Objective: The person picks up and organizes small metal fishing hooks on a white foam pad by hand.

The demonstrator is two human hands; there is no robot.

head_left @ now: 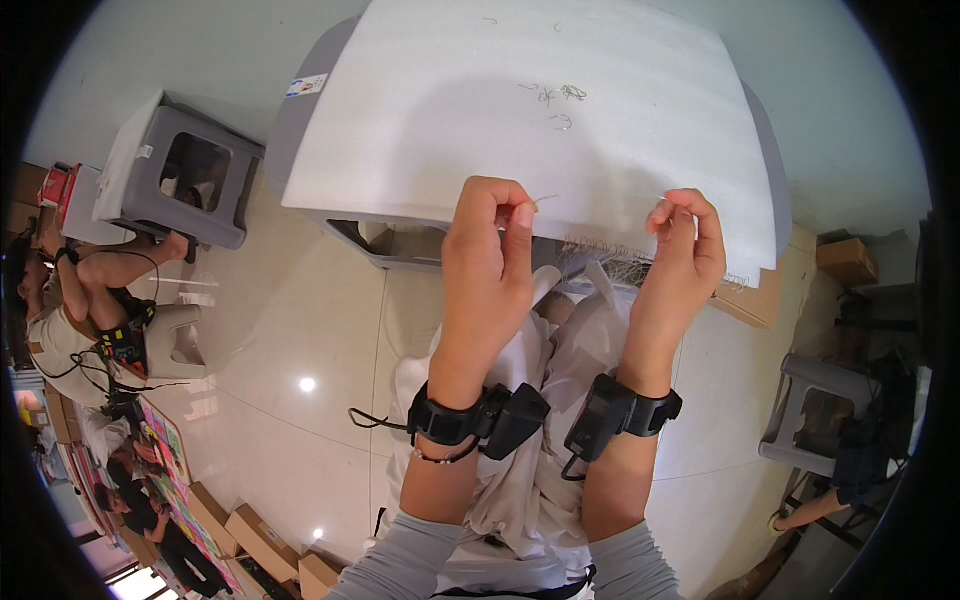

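My left hand (490, 240) is closed in a pinch above the near edge of a white foam sheet (390, 90). Out of its fingertips sticks a short thin wire piece (545, 198), dark and slightly bent. To the right, my right hand (688, 245) is also pinched, thumb against fingers; what it holds, if anything, is too small to make out. Farther back on the sheet lies a small tangle of thin wire pieces (572, 93), with a few loose curved ones (562, 122) around it. Many similar curved pieces hang in a row (600, 246) along the near edge.
Under the sheet is a grey plastic table (310, 85). A cardboard box (750, 300) stands below its right side. At left, a person (90, 300) sits near another grey table (200, 180). A grey stool (815, 410) and another person's arm (810, 512) are at right.
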